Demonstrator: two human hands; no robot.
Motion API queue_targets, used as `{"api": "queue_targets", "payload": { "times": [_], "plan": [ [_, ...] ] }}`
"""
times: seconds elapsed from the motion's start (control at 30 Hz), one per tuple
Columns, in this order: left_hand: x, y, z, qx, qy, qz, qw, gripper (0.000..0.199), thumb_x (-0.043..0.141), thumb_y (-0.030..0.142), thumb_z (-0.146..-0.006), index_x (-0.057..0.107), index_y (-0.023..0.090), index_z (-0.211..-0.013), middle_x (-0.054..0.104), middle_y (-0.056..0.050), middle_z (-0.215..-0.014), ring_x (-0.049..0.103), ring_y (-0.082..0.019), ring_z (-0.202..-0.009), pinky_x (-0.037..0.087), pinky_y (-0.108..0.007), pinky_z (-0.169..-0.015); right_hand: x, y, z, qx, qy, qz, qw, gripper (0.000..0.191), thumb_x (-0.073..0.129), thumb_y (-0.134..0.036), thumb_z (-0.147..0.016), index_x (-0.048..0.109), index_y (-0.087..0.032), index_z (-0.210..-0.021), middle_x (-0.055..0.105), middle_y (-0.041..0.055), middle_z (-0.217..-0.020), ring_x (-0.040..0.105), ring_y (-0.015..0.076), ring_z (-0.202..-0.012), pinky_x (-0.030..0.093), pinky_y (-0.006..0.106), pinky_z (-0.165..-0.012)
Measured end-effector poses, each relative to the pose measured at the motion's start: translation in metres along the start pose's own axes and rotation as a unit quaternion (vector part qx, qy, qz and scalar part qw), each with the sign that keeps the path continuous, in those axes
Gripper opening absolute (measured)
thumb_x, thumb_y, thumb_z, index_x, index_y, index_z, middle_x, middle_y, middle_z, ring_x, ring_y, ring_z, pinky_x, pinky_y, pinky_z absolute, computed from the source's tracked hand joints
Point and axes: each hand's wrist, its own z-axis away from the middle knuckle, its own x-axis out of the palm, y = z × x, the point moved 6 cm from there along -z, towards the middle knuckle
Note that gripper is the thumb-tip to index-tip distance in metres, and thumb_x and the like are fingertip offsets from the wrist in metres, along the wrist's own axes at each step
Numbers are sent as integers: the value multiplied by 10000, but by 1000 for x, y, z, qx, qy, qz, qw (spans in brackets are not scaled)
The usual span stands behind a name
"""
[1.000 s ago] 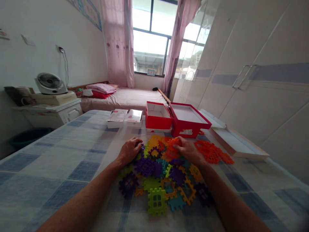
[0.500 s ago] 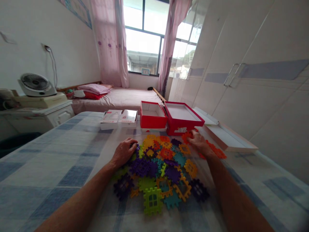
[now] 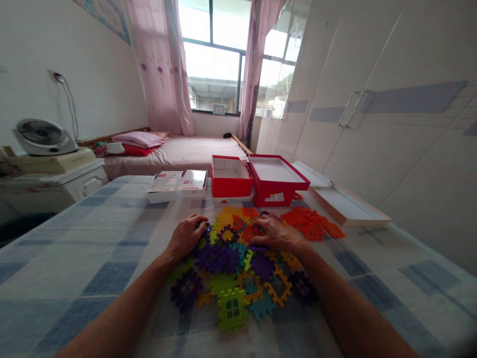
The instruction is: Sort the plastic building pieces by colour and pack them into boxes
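Note:
A heap of plastic toothed building tiles (image 3: 225, 281) in purple, green, yellow, orange and teal lies on the checked cloth. At the heap's left edge is my left hand (image 3: 186, 234), its fingers curled against a purple tile (image 3: 207, 226), mostly hidden under the fingertips. Over the heap's upper right reaches my right hand (image 3: 275, 232). Its thumb and fingers are apart, touching around an orange tile (image 3: 250, 231); no firm grip shows. Beyond that hand, several orange tiles (image 3: 311, 223) form a separate group.
Behind the heap stand two white boxes (image 3: 192, 181), a red box (image 3: 231, 186) and a dark red box (image 3: 274, 196). A shallow pale box (image 3: 352, 210) lies to the right. A bed (image 3: 194, 144) and a wardrobe (image 3: 372, 149) are farther back.
My right hand has moved left from the orange group to the heap, leaving the orange tile it held with the others. My left hand stays at the heap's left edge. The view has shifted slightly.

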Motion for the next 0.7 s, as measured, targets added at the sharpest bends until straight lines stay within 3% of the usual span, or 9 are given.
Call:
{"api": "queue_targets", "payload": {
  "times": [0.07,0.23,0.37,0.57,0.7],
  "plan": [
    [1,-1,-1,1,-1,3,1000,351,379,328,-831,666,163,-948,646,-65,-993,607,-200,-882,444,-295,-818,4,-4,0,9,9,52,999,461,689,-465,-639,676,-187,-1006,616,104,-995,527,235,-943,385,315,-818],
    [2,-2,-1,6,-3,6,1000,359,378,336,-832,666,160,-956,647,-66,-985,607,-195,-869,444,-298,-823,5,-11,-1,-7,22,60,998,222,557,-323,-767,691,-183,-876,657,73,-858,564,180,-818,381,255,-735],
    [1,-1,-1,1,-3,3,1000,362,379,333,-827,666,154,-958,647,-72,-995,608,-199,-875,444,-302,-827,-5,-17,-1,-20,77,96,992,233,456,-271,-840,672,-182,-832,669,76,-852,578,175,-819,359,260,-751],
    [-1,0,0,-2,-2,-1,1000,357,384,348,-820,668,170,-945,650,-65,-992,612,-200,-881,453,-289,-802,-11,14,-7,65,130,77,986,323,302,-259,-925,613,-172,-924,673,83,-856,601,158,-776,356,241,-682],
    [0,0,0,3,-1,3,1000,357,379,350,-824,667,176,-943,649,-65,-988,607,-199,-878,448,-298,-813,-5,31,-11,88,150,73,982,300,321,-238,-920,608,-177,-982,675,88,-931,601,174,-863,373,247,-724]
  ]
}}
